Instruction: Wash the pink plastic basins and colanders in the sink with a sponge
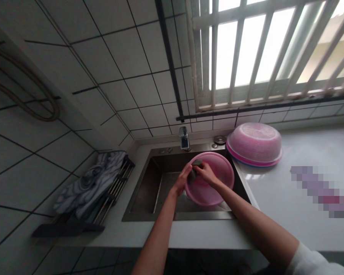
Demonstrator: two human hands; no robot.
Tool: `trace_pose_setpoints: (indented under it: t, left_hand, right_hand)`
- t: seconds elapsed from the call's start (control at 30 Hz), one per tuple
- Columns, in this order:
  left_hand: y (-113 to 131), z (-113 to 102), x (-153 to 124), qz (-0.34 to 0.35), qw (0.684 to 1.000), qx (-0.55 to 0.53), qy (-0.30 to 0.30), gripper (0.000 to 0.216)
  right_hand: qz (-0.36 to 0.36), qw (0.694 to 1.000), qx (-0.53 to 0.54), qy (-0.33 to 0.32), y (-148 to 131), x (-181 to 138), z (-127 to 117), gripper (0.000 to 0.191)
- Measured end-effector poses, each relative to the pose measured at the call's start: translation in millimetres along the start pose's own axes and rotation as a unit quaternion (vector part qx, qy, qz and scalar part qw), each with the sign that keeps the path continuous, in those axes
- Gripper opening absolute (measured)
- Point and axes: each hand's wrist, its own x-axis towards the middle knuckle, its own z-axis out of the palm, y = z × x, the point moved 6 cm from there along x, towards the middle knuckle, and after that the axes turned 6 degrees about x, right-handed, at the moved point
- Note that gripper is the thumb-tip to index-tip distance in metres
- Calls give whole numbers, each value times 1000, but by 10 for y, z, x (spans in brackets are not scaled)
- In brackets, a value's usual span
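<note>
Inside the sink (143, 194) sits a round pink plastic basket (222, 179) with a perforated wall. Over its left part, my left hand (184, 178) and my right hand (206, 173) are close together. Both are closed on a small dark grey-green piece (192, 175), flat and soft-looking; its exact kind cannot be made out. Part of it sticks up between the hands, and the fingers hide the rest. Behind the basket stands a chrome faucet (184, 138); whether water runs from it does not show.
Upside-down pink baskets (255, 141) are stacked on the counter (275, 198) right of the sink. At left, a dark rack (114, 191) holds a grey patterned cloth (88, 183). A round metal drain strainer (220, 139) lies behind the sink, below a barred window (246, 57).
</note>
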Motion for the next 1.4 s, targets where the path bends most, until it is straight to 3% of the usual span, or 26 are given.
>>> trace_pose_setpoints:
  t: [0.13, 0.2, 0.37, 0.43, 0.7, 0.83, 0.9, 1.07, 1.13, 1.27, 1.33, 1.4]
  left_hand:
    - [36, -47, -25, -1, 1000, 0, 29, 57]
    - [76, -86, -43, 5, 999, 0, 54, 56]
    - [83, -35, -35, 31, 999, 25, 22, 51]
    - [53, -2, -23, 33, 999, 30, 2, 50]
    - [92, -48, -38, 47, 997, 57, 12, 51]
    - [141, -4, -52, 60, 997, 57, 5, 52]
    - [144, 10, -56, 60, 997, 52, 4, 52]
    - [76, -69, -50, 18, 999, 38, 29, 53]
    - [57, -86, -32, 16, 998, 52, 25, 55]
    - [29, -80, 8, 37, 997, 61, 13, 58]
    - [-8, -83, 13, 22, 998, 52, 10, 59]
    - [-39, -102, 2, -4, 999, 47, 14, 59]
  right_hand:
    - [19, 989, -14, -146, 51, -124, 280, 24]
    - [22, 983, -22, -178, 66, -169, 377, 22]
    - [-12, 1000, -3, -19, 0, -25, 84, 28]
    - [-15, 1000, 4, 15, -17, 7, -20, 29]
    - [10, 994, -3, -110, 1, -111, 254, 28]
    - [-13, 999, 24, -34, -66, -48, 93, 29]
    - [-9, 999, 20, -25, -74, -54, 68, 28]
    - [45, 983, -17, -179, 4, -188, 350, 21]
    - [34, 987, -3, -157, -6, -159, 329, 22]
    - [-4, 999, 27, -21, -49, -39, 84, 28]
    - [-7, 999, 31, -41, -40, -45, 104, 27]
    - [3, 992, 27, -126, -9, -100, 241, 24]
